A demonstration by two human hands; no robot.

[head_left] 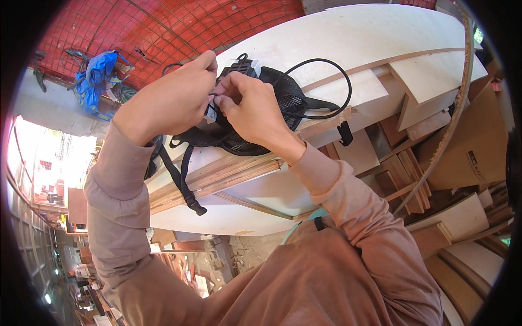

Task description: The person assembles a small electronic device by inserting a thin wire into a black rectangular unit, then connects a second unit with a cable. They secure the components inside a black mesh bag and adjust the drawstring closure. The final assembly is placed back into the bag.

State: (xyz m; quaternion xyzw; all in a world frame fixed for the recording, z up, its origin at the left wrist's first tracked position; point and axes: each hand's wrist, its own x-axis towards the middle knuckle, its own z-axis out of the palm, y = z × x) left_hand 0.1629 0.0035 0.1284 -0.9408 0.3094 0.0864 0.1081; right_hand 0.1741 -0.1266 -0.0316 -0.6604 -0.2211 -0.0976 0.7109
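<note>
My left hand (176,93) and my right hand (254,111) meet with pinched fingertips above a black mesh pack (289,93). A small dark thing shows between the fingertips, too hidden to name. Just behind them sits a black boxy device (243,67) with clear sides. A small whitish-grey block (210,113) peeks out under the fingers. From the pack a thick black cable (348,84) loops out to the right. A black strap with a buckle (194,205) hangs over the board's near edge.
The pack lies on stacked white-faced boards (353,32). Past them stands a red wall with wire mesh (179,27). A blue bag (98,79) lies on a ledge at the far left. Wood offcuts (405,179) and a cardboard sheet (467,141) crowd the right side.
</note>
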